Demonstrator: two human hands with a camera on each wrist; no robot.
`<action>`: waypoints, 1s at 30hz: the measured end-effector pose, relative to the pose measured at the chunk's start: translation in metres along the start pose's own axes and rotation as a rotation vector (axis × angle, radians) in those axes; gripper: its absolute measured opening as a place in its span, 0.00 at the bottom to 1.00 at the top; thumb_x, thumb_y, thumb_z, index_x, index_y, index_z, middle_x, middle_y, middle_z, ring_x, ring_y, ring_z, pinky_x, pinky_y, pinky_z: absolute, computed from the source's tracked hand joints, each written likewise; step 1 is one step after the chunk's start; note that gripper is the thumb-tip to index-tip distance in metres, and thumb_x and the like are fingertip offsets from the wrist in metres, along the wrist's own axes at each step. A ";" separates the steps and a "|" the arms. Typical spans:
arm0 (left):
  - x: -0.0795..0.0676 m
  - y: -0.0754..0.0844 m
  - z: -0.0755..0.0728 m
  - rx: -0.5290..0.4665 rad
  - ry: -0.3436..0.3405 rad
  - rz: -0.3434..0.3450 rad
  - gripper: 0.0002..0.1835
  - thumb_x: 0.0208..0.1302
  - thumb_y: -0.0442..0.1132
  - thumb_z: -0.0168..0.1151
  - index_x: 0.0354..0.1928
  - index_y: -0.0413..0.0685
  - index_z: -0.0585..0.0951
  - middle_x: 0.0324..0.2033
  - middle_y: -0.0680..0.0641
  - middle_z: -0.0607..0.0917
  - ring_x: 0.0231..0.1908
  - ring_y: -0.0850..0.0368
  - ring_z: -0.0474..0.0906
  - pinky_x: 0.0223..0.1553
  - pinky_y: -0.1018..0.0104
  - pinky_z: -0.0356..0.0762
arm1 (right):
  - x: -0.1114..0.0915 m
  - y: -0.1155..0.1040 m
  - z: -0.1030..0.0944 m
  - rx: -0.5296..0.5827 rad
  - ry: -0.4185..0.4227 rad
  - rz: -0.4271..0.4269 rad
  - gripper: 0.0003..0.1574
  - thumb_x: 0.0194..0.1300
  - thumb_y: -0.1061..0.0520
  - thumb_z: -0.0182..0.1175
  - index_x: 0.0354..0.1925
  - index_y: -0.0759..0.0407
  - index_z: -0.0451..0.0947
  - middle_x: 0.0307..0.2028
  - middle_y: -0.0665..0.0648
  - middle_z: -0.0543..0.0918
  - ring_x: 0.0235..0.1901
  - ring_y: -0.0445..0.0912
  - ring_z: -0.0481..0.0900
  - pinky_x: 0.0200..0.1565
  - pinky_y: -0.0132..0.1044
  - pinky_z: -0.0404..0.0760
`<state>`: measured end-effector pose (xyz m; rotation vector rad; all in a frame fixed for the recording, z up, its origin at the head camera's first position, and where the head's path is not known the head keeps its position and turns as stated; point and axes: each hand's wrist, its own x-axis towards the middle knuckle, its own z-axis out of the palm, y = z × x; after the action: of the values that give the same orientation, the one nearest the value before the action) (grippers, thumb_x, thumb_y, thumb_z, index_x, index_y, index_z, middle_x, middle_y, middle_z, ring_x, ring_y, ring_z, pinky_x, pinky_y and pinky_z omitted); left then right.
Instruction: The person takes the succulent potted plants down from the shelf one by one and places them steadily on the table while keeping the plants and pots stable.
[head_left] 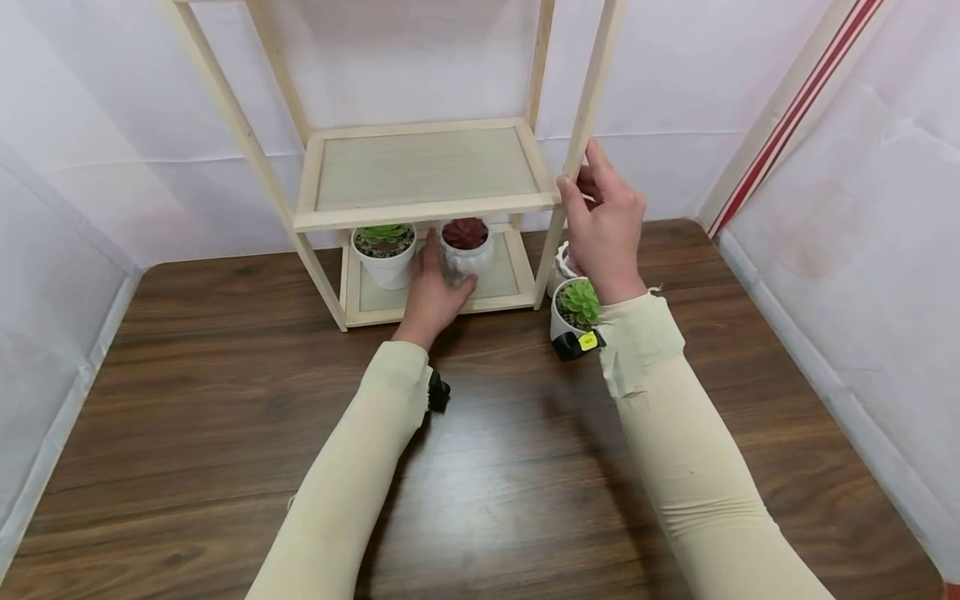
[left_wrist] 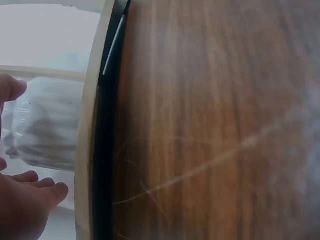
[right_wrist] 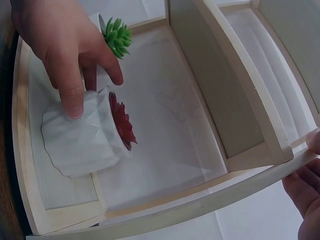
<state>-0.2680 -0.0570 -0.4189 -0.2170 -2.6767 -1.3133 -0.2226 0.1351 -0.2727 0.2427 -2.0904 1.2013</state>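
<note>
The red-plant pot (head_left: pixel 471 257) stands upright on the lower shelf (head_left: pixel 504 302), just right of the nearer left hand (head_left: pixel 435 300), whose fingers are apart; the right hand (head_left: pixel 609 225) grips a post (head_left: pixel 597 67).

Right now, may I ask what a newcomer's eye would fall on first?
Probably the pale wooden open-frame shelf on the dark-brown wooden table, its front right post gripped by the right hand. Next, on its bottom tier, the dark-red succulent in a white, wavy-sided pot, with the left hand beside it.
</note>
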 end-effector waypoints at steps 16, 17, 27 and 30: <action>0.006 -0.007 0.006 -0.089 -0.010 -0.059 0.55 0.52 0.58 0.62 0.71 0.56 0.35 0.69 0.40 0.49 0.69 0.47 0.45 0.66 0.56 0.54 | -0.003 -0.001 -0.002 -0.016 -0.012 -0.012 0.29 0.61 0.61 0.56 0.61 0.55 0.67 0.39 0.66 0.84 0.39 0.50 0.83 0.44 0.38 0.80; 0.007 -0.007 0.006 -0.094 -0.009 -0.060 0.56 0.52 0.58 0.62 0.71 0.56 0.35 0.69 0.40 0.49 0.69 0.48 0.45 0.66 0.57 0.53 | -0.003 -0.001 -0.003 -0.019 -0.012 -0.013 0.29 0.61 0.61 0.56 0.61 0.55 0.67 0.39 0.66 0.84 0.39 0.50 0.83 0.44 0.38 0.80; 0.014 -0.009 0.012 -0.095 -0.001 -0.082 0.61 0.46 0.65 0.63 0.71 0.58 0.33 0.70 0.42 0.49 0.69 0.48 0.47 0.67 0.58 0.53 | -0.003 -0.002 -0.005 -0.021 -0.009 -0.003 0.29 0.61 0.60 0.56 0.62 0.53 0.67 0.38 0.65 0.84 0.38 0.50 0.84 0.43 0.39 0.80; 0.015 -0.009 0.013 -0.115 0.005 -0.091 0.62 0.43 0.66 0.64 0.70 0.61 0.32 0.70 0.44 0.49 0.69 0.49 0.47 0.66 0.59 0.54 | -0.004 -0.003 -0.006 -0.026 -0.009 -0.007 0.29 0.62 0.60 0.56 0.62 0.54 0.67 0.38 0.65 0.84 0.38 0.51 0.84 0.43 0.38 0.80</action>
<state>-0.2857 -0.0511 -0.4306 -0.1062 -2.6386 -1.4939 -0.2155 0.1379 -0.2715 0.2435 -2.1099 1.1700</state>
